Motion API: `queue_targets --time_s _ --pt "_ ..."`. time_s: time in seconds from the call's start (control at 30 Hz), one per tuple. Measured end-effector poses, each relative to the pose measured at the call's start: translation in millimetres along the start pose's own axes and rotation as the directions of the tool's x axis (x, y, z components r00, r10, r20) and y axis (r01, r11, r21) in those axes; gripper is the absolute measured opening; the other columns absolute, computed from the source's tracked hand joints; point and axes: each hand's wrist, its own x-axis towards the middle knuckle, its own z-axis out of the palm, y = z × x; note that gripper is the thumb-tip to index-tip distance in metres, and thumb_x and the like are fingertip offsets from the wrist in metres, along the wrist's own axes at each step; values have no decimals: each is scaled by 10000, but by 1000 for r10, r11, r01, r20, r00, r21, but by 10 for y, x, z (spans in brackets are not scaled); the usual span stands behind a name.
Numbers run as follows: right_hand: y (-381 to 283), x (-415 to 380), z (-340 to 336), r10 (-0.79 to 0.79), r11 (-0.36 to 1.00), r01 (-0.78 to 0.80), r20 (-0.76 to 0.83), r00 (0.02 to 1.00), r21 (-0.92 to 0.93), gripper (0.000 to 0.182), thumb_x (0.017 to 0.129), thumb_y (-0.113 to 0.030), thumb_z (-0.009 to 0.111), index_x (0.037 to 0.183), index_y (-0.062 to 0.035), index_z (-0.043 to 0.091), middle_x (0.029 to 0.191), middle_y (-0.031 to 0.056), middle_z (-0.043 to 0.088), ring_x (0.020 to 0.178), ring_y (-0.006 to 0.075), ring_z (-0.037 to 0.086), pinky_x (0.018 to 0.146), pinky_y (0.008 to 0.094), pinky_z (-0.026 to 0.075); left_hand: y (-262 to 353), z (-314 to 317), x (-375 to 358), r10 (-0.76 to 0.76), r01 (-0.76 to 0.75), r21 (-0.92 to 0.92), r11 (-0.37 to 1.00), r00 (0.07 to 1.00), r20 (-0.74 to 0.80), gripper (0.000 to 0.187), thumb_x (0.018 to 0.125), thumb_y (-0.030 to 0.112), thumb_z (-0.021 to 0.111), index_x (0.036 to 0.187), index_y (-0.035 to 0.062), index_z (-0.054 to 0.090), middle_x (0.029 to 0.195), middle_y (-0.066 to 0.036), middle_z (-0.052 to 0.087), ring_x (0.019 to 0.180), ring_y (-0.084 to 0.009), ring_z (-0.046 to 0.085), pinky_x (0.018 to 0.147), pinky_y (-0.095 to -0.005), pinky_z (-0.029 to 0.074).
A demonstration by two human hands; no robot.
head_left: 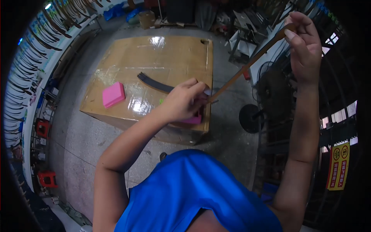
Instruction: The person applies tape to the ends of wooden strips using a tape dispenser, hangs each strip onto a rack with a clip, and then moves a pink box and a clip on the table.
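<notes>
A narrow brown strap runs taut on a slant between my two hands, its upper end slightly wider. My right hand, raised high at the right, pinches that upper end between thumb and fingers. Closed round the lower end is my left hand, just above the front right corner of a cardboard box. Beside the left hand, a dark curved bundle of strips lies on the box, its near end hidden by the hand. A magenta object shows partly beneath the left hand.
A pink block-like pad lies on the taped box top. Many dark straps hang along the left wall. A round black base stands on the floor at right. A yellow and red sign hangs far right.
</notes>
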Motion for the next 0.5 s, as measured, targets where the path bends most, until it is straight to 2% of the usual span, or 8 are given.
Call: queue_targets --time_s 0.03,0.1,0.17,0.27,0.33,0.37,0.43,0.5 --pt "-61 138 144 -40 999 40 2 999 14 437 982 -54 650 1410 3 582 1238 74 652 1091 101 615 976 258 477 23 -106 2 21 -20 42 999 1000 -22 320 846 -80 745 1132 16 637 1014 -146 661 899 -301 731 735 -385 584" --pt "-160 437 409 -109 993 109 6 994 41 434 983 -58 651 1408 1 584 1236 72 653 1088 101 615 972 258 477 27 -304 8 34 -42 -71 997 992 -121 306 846 -40 741 1121 56 647 984 -145 633 934 -349 713 773 -414 588" --pt "-220 726 600 -161 985 161 6 987 64 432 983 -62 653 1405 -1 586 1234 71 653 1086 101 614 968 257 478 111 -628 18 41 -42 -1 999 985 -169 293 859 -45 746 1123 51 661 994 -144 655 969 -325 722 789 -397 597" --pt "-365 1247 1039 -228 970 226 8 974 88 428 983 -68 655 1401 -4 589 1230 69 654 1081 101 613 961 256 478 250 -1261 46 170 -52 412 909 952 -254 323 864 -48 775 1164 34 689 1092 -121 710 1026 -267 756 839 -367 612" --pt "-531 1513 1341 -266 959 264 3 964 99 425 984 -72 657 1398 -6 590 1227 68 654 1078 101 613 957 256 479 334 -1780 139 264 -12 574 819 895 -359 332 860 -42 781 1170 40 693 1105 -119 733 1016 -257 749 838 -336 597" --pt "-649 1617 1482 -286 953 284 0 958 104 424 984 -74 657 1397 -7 591 1226 67 655 1077 101 613 955 256 479 416 -2047 205 231 40 528 848 869 -437 296 893 -25 771 1172 50 702 1132 -110 748 1008 -224 739 841 -320 586" --pt "-849 1780 1731 -328 939 327 -9 945 110 421 984 -78 659 1394 -9 593 1224 66 655 1074 100 612 951 255 479 442 -2634 372 286 42 527 849 802 -525 242 960 33 736 1200 43 708 1082 -112 747 986 -199 731 873 -354 602" --pt "-1058 1940 1975 -360 927 359 -10 933 111 419 984 -82 660 1392 -11 595 1221 65 655 1071 100 612 947 254 479 566 -3205 599 236 27 384 923 750 -618 230 1001 89 714 1224 30 709 1136 -126 755 1016 -189 729 873 -336 595"
